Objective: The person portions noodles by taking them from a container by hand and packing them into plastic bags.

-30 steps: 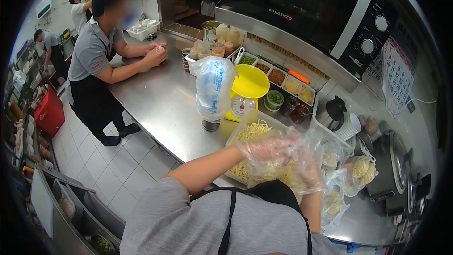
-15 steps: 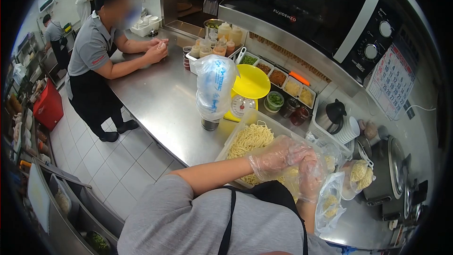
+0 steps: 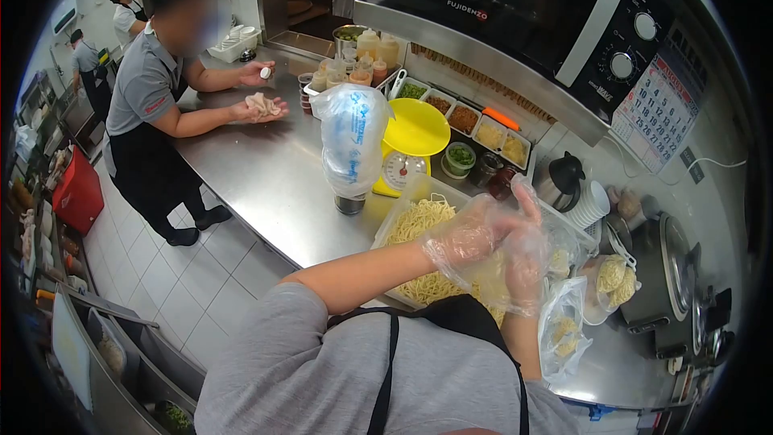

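My left hand (image 3: 467, 234) and my right hand (image 3: 525, 254) both wear loose clear plastic gloves. They meet above a clear plastic tub (image 3: 385, 235) of cooked noodles (image 3: 420, 224). The fingers of my left hand close over the glove of my right hand near its fingers. On my right hand, fingers stretch upward. Overlap and crinkled plastic hide part of both hands. Noodles fill much of the tub below. Beside my right hand lies an open plastic bag (image 3: 564, 338) with some noodles in it.
A yellow scale (image 3: 403, 171) and a plastic-wrapped cylinder (image 3: 352, 145) stand beyond the tub. Topping containers (image 3: 463, 119) line the wall under a microwave (image 3: 483, 16). A rice cooker (image 3: 664, 290) is at the right. A co-worker (image 3: 157, 72) stands at the left counter.
My hands have come out of a tight clasp, and fingers now point up. The co-worker's hands have parted, one showing a small white object. The view has shifted slightly.
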Demonstrator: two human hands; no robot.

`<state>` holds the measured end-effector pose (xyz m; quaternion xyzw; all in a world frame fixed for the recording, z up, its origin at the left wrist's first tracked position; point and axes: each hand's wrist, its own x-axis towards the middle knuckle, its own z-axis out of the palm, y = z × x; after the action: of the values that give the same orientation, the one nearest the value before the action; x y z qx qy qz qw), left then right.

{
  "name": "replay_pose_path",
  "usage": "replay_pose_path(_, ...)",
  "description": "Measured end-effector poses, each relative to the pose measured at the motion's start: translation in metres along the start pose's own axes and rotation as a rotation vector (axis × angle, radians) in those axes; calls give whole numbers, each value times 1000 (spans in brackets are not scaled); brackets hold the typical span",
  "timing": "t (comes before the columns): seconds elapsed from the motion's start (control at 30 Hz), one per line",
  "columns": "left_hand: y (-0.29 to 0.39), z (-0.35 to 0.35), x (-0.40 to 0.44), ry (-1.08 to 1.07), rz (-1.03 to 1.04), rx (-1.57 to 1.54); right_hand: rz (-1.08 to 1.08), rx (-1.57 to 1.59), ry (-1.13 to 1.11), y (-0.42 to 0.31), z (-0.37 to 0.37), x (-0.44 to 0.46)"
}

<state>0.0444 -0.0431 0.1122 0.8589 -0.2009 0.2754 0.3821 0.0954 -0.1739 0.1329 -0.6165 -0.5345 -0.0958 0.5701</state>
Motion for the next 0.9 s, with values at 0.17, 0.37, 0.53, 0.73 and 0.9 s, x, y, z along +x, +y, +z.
replay_pose_path(0.17,-28,35,-22,132,-67,35,153,4,-104,-7,1,-16)
replay_pose_path(0.37,29,-11,-19,213,-288,-456,193,504,284,7,5,-22)
replay_pose_path(0.53,36,-9,-26,441,-1,-277,481,845,27,-8,22,-37)
replay_pose_path(0.73,36,2,-35,386,92,-92,477,438,-114,36,28,-80)
replay_pose_path(0.9,30,-7,-35,268,-19,-120,531,117,-169,73,25,-88)
